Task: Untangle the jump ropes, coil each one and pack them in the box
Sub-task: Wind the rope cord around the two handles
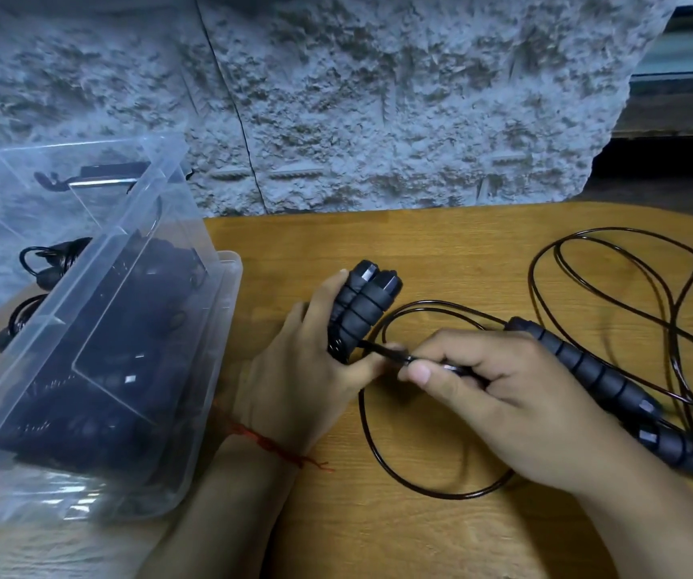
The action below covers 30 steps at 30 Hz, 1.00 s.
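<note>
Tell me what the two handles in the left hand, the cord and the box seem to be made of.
Two black ribbed handles: likely soft foam sleeves, matte and ringed, with harder glossy plastic end caps. Thin dark cord: probably plastic-coated wire, judging by its sheen and stiff loops. Clear box: transparent rigid plastic; contents show through its walls.

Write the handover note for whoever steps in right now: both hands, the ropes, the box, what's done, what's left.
Left hand: grips a pair of foam handles held side by side, ends up.
Right hand: pinches the cord right beside that pair.
On the table: two more handles lie right of the right hand, among loose cord loops. I cannot tell which loop belongs to which rope.
Box, at left: dark coiled ropes already lie inside.
Left: coil the held rope and pack it, then do the same for the rope on the table.
</note>
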{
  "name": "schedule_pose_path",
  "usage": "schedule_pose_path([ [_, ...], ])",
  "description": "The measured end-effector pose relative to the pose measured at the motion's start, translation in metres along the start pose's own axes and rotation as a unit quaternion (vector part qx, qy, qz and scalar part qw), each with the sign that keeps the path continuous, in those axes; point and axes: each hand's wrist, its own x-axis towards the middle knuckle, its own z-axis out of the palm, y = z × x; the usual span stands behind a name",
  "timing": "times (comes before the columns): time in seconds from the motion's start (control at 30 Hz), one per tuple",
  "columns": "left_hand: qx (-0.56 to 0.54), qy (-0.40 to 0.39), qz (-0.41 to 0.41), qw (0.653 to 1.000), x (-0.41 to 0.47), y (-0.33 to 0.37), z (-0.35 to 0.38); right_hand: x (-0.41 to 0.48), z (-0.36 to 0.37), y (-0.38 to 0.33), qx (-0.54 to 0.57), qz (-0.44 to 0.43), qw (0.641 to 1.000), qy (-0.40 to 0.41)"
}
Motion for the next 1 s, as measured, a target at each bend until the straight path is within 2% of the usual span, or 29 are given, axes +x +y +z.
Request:
schedule_pose_path([
  [0.1, 0.025, 0.009, -0.024, 0.999, -0.002, 0.006, -0.001, 0.0, 0.006, -0.004, 0.012, 0.005, 0.998, -0.065],
  [0.17, 0.048, -0.006, -0.032, 0.998, -0.005, 0.01, 0.0, 0.0, 0.006, -0.005, 0.024, 0.005, 0.997, -0.078],
  [0.4, 0.088, -0.05, -0.031, 0.994, -0.007, 0.018, 0.0, -0.001, -0.001, -0.011, 0.056, 0.013, 0.996, -0.063],
  [0.67, 0.038, -0.055, -0.017, 0.998, -0.008, 0.014, -0.005, -0.002, 0.012, -0.017, 0.058, -0.013, 0.997, -0.055],
  [0.73, 0.007, -0.059, -0.01, 0.998, -0.008, 0.016, -0.005, -0.001, 0.01, -0.018, 0.054, -0.02, 0.998, -0.017],
  [0.83, -0.007, -0.087, 0.004, 0.996, -0.007, 0.022, -0.005, 0.003, 0.0, -0.012, 0.062, 0.018, 0.993, 0.102],
  [0.93, 0.007, -0.156, 0.09, 0.984, -0.011, 0.021, -0.008, 0.005, -0.008, -0.001, 0.05, 0.06, 0.982, 0.173],
  [1.0, -0.023, -0.192, 0.156, 0.969, -0.012, 0.02, -0.01, 0.007, -0.01, 0.004, 0.042, 0.082, 0.981, 0.169],
])
